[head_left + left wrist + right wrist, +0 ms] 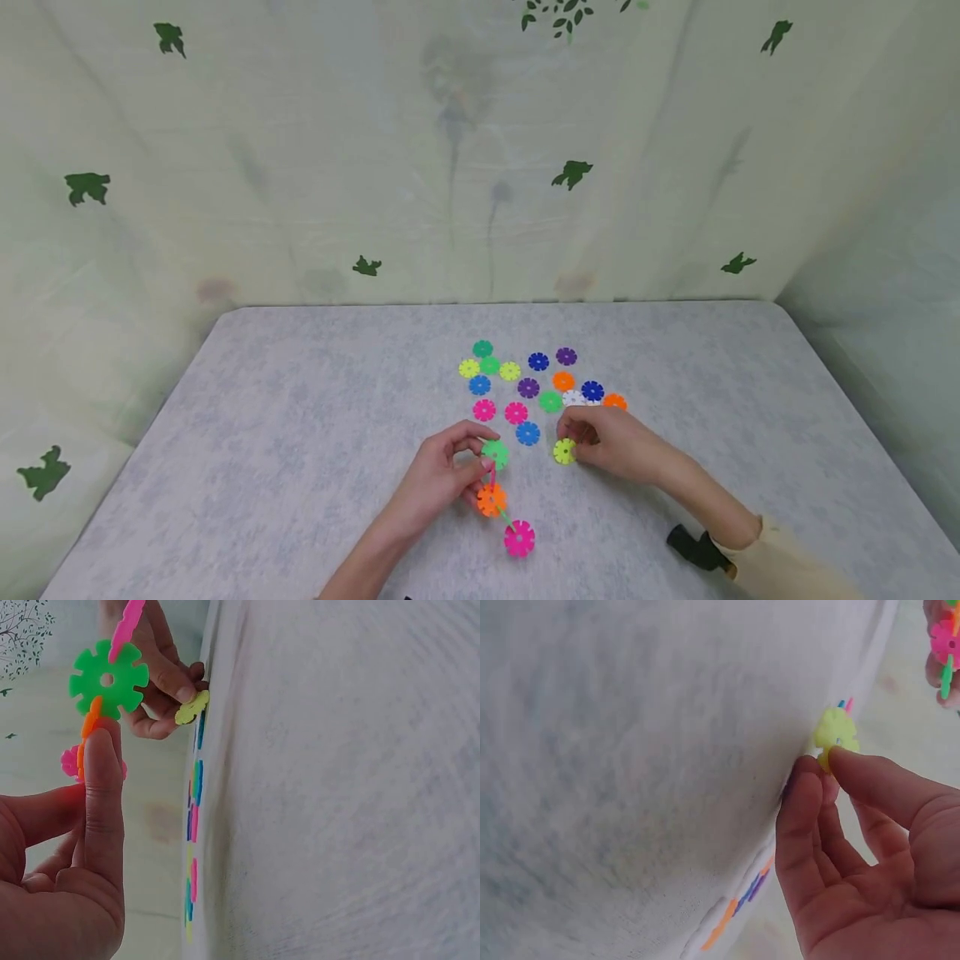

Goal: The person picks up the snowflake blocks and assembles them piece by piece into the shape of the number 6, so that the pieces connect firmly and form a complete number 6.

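My left hand (438,477) pinches a chain of interlocked notched plastic discs. The chain runs from a green disc (496,454) at the fingertips, through a pink one seen edge-on and an orange disc (491,500), then a green one edge-on, to a pink disc (520,539) at its lower end. Between thumb and fingertips, my right hand (626,446) holds a loose yellow disc (564,452), also clear in the right wrist view as a yellow disc (835,729). The yellow disc and the chain are apart. Fingers hide part of the chain's upper end.
Beyond both hands, several loose discs lie flat on the grey table (300,417), among them a blue disc (527,433) and a purple disc (528,387). My right hand partly covers a white disc (573,397). A patterned curtain (315,167) hangs behind the table's far edge.
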Tool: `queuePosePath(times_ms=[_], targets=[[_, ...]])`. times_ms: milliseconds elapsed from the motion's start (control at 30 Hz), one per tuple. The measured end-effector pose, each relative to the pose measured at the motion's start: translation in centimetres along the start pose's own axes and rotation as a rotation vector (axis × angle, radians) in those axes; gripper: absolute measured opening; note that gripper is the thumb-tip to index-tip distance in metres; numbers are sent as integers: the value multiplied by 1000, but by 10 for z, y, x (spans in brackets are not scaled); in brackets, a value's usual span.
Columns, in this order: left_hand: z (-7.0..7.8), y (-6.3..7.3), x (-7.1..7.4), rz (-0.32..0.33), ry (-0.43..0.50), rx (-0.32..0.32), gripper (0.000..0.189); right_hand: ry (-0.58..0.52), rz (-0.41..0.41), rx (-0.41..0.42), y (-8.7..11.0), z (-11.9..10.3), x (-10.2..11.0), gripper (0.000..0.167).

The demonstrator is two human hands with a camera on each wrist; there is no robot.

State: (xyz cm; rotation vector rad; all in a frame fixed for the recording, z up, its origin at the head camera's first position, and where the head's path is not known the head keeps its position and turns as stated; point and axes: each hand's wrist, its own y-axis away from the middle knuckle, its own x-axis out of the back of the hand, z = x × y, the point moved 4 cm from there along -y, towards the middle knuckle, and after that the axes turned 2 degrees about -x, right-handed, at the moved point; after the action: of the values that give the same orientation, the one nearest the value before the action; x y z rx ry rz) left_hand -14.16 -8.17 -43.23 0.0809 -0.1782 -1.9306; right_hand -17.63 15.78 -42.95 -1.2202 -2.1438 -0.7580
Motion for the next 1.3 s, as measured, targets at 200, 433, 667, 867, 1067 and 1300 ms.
queuePosePath(times_ms=[200,433,667,867,1067,1300], targets=[[1,0,-3,-20,-19,-24,27,-32,96,56,12,-4,1,19],[2,1,-5,-19,-41,-45,26,-175,200,-20,25,-19,-2,22],[6,2,-9,-21,-51,-46,29,-330,269,-47,35,-35,-5,22],[10,4,-10,-25,-66,-37,30,-503,266,56,36,-45,-11,26],[10,7,-13,-88,-42,-73,29,-473,367,35,36,-51,-20,29],[11,8,-17,-140,-26,-99,24,-350,444,40,35,-56,-24,28]])
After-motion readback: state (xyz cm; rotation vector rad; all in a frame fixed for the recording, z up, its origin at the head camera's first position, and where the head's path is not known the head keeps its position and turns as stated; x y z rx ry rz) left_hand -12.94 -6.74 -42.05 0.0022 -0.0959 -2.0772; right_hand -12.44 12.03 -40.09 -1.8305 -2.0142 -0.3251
